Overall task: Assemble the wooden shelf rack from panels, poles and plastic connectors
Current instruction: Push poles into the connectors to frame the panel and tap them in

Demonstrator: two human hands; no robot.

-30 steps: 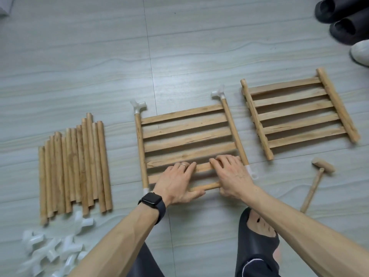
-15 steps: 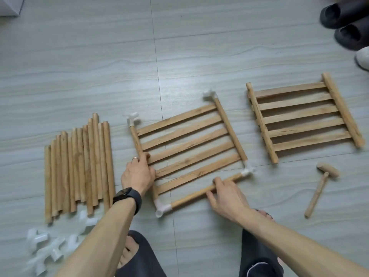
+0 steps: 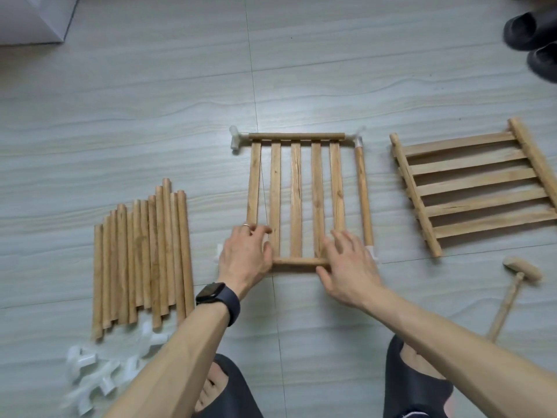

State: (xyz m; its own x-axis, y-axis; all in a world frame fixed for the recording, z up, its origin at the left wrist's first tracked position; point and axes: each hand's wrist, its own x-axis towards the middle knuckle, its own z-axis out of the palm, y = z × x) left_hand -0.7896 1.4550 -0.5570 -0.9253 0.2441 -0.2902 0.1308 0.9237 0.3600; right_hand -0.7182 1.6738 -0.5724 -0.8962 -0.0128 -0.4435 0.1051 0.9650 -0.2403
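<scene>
Both grips resting loose on the shelf panel, nothing clenched

Left grip [image 3: 245,257] and right grip [image 3: 346,263] lie with relaxed fingers on the near rail of the panel [image 3: 295,200], flat on the pale wood-grain floor [image 3: 150,101]. Loose poles [image 3: 141,260] and white connectors [image 3: 96,372] sit left, second panel [image 3: 476,188] and mallet [image 3: 512,294] right.

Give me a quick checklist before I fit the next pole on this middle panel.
1. Right side pole joined to connectors at both ends: ok.
2. Left side pole fitted: not ok, none there.
3. Far left connector on the rail: ok.
4. Near left connector seated: cannot tell, left hand mostly covers it.
5. Loose poles beside the panel: ok.
6. Mallet free on the floor: ok.
</scene>
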